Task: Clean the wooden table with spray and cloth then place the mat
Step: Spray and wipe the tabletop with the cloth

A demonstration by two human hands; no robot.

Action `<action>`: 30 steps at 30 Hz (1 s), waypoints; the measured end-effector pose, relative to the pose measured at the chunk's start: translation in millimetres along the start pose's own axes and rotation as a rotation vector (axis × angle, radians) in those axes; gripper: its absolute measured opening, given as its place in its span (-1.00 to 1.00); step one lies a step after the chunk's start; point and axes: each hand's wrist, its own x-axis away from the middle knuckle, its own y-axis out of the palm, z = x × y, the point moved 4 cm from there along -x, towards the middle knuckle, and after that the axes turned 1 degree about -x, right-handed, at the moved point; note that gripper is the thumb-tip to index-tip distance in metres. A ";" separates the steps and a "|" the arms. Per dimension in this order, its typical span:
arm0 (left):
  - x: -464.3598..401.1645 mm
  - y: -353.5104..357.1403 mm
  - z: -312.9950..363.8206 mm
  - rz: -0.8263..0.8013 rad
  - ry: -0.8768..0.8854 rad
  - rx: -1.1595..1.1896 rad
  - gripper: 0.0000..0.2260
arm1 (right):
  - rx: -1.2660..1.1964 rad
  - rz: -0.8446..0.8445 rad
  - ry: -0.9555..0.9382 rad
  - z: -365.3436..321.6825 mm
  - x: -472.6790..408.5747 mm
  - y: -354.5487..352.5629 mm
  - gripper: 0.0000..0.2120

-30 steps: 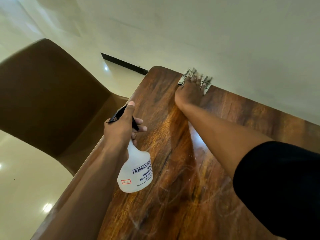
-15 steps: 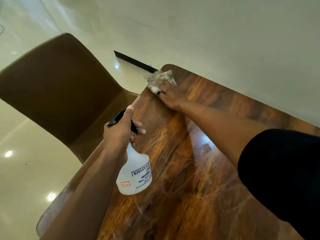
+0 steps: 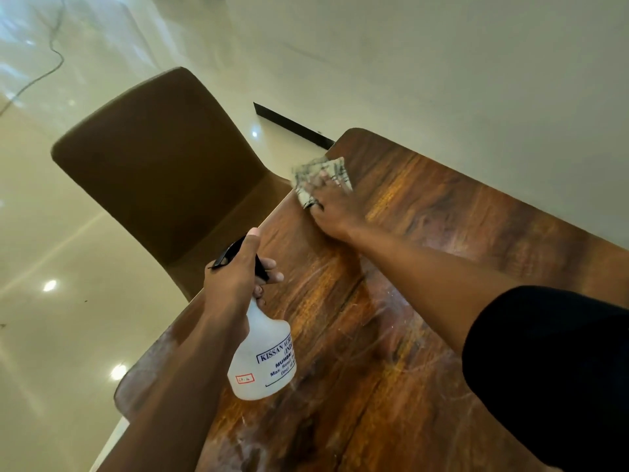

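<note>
cloth (image 3: 320,180): flat at the table's (image 3: 425,335) far left corner, partly over the left edge.
right hand (image 3: 335,207): on top of cloth, fingers look straight, pressing down.
left hand (image 3: 238,277): curled round spray bottle (image 3: 263,356) neck, held over the left edge, nearer the person.
wiping next: i think dry wood lies to the right of the fingers.
label: "kissan agr…", "mumbai", "max retail"; rest hidden.
mat: not seen.
</note>
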 end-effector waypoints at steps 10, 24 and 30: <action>46.4 -20.7 -11.1 0.063 -0.023 -0.034 -0.47 | -0.189 -0.254 -0.182 -43.4 45.4 18.2 -0.53; 59.5 -75.5 -45.7 0.110 -0.063 -0.020 -0.45 | 0.019 -0.001 0.187 -14.5 43.5 7.8 -0.44; 57.4 -93.9 -53.7 0.095 -0.081 -0.003 -0.44 | 0.034 -0.054 -0.094 -117.5 83.1 56.6 -0.43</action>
